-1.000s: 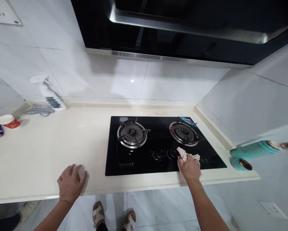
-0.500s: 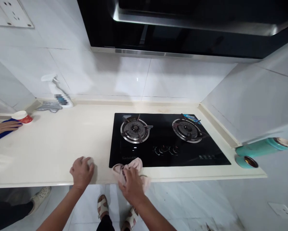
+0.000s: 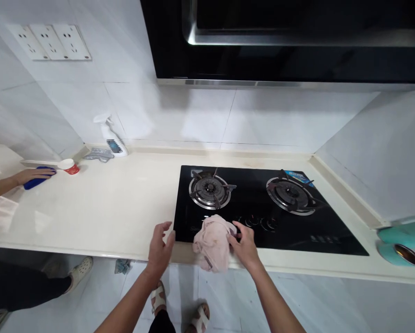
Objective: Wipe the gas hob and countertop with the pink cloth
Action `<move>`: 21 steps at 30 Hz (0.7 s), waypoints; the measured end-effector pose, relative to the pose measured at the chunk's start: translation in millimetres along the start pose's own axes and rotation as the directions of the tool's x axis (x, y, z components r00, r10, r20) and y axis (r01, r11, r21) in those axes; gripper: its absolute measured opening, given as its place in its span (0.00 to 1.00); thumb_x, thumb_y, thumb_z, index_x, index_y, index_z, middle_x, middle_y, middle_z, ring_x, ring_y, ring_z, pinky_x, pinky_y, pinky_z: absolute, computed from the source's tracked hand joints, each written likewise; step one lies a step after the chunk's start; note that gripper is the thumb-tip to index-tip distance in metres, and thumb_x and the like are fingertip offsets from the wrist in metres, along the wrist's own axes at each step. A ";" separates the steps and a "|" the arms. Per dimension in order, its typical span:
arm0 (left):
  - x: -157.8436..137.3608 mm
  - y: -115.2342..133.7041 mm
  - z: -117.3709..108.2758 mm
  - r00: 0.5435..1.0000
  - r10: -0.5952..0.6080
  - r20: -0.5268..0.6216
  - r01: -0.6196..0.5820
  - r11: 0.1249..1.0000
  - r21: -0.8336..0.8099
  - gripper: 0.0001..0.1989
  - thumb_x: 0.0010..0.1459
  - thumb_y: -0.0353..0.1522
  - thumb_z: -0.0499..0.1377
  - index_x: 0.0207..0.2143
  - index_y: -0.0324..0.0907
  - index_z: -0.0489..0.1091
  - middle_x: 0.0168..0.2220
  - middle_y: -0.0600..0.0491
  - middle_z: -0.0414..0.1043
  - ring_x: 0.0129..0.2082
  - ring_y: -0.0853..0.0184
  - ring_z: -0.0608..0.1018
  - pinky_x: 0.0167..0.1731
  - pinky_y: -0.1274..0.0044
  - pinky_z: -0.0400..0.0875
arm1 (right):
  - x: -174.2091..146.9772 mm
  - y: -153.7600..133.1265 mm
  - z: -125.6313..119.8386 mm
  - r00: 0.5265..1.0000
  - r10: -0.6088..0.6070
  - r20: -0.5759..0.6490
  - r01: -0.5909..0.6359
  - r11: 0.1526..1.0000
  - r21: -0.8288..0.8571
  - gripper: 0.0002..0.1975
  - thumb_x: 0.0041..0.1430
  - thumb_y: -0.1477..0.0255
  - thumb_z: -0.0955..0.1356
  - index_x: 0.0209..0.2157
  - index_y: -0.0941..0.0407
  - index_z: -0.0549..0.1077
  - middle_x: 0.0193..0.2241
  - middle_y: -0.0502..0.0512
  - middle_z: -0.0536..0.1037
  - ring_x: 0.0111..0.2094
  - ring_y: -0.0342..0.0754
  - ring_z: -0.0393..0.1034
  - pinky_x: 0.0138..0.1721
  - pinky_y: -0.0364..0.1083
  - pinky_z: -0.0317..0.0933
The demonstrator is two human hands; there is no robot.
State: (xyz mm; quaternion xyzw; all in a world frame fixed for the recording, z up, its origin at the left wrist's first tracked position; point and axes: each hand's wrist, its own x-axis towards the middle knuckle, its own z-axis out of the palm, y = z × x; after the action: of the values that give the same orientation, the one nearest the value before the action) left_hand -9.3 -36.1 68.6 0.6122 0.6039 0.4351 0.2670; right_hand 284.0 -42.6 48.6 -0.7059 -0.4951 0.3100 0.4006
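Observation:
A pale pink cloth (image 3: 214,243) lies bunched over the front edge of the black gas stove (image 3: 247,196), partly hanging above the counter's front lip. My right hand (image 3: 246,245) grips the cloth's right side between thumb and fingers. Left of the cloth and apart from it, my left hand (image 3: 160,247) is held open, thumb and fingers apart, near the stove's front left corner. Two burners, the left one (image 3: 210,188) and the right one (image 3: 291,194), have pan supports on them. Control knobs (image 3: 261,223) sit just beyond my right hand.
At the far left, another person's hand (image 3: 32,175) presses a blue cloth (image 3: 37,181) on the counter (image 3: 124,199), beside a red-and-white cup (image 3: 70,166). A white spray bottle (image 3: 114,138) stands by the wall. A teal cup (image 3: 399,254) is at the right. A range hood (image 3: 263,64) overhangs.
My left hand has moved right, closer to the cloth. My right hand has shifted from on top of the cloth to its right side, and the cloth is more spread. The view has turned left.

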 end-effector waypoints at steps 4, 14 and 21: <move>-22.8 23.7 45.9 0.958 0.243 0.150 -0.260 0.960 0.103 0.18 0.63 0.37 0.55 0.55 0.47 0.69 0.57 0.42 0.69 0.59 0.56 0.71 0.59 0.59 0.68 | -12.6 26.7 4.6 0.974 -0.211 -0.077 0.204 0.975 -0.092 0.20 0.63 0.60 0.63 0.52 0.54 0.74 0.52 0.64 0.71 0.54 0.56 0.68 0.57 0.58 0.64; -19.9 41.4 152.4 0.794 0.295 0.531 -0.543 0.737 0.403 0.38 0.51 0.48 0.67 0.64 0.60 0.62 0.73 0.46 0.47 0.69 0.37 0.52 0.56 0.46 0.59 | -13.4 85.4 -2.8 0.912 -0.384 -0.146 0.291 0.854 -0.431 0.20 0.67 0.64 0.57 0.51 0.56 0.72 0.52 0.65 0.74 0.54 0.60 0.66 0.55 0.61 0.60; -7.3 27.6 115.6 0.793 0.287 0.537 -0.547 0.724 0.420 0.29 0.54 0.44 0.66 0.59 0.60 0.68 0.67 0.49 0.59 0.62 0.48 0.65 0.53 0.59 0.67 | -18.4 90.0 -3.4 0.888 -0.456 -0.052 0.342 0.734 -0.587 0.18 0.66 0.68 0.58 0.51 0.55 0.72 0.53 0.63 0.73 0.53 0.58 0.64 0.51 0.58 0.59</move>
State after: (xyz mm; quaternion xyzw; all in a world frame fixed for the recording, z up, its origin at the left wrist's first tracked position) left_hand 104.3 -23.8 35.2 0.8662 0.4693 0.1417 0.0971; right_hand 321.6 -77.9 -27.5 -0.6948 -0.6632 -0.0136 0.2780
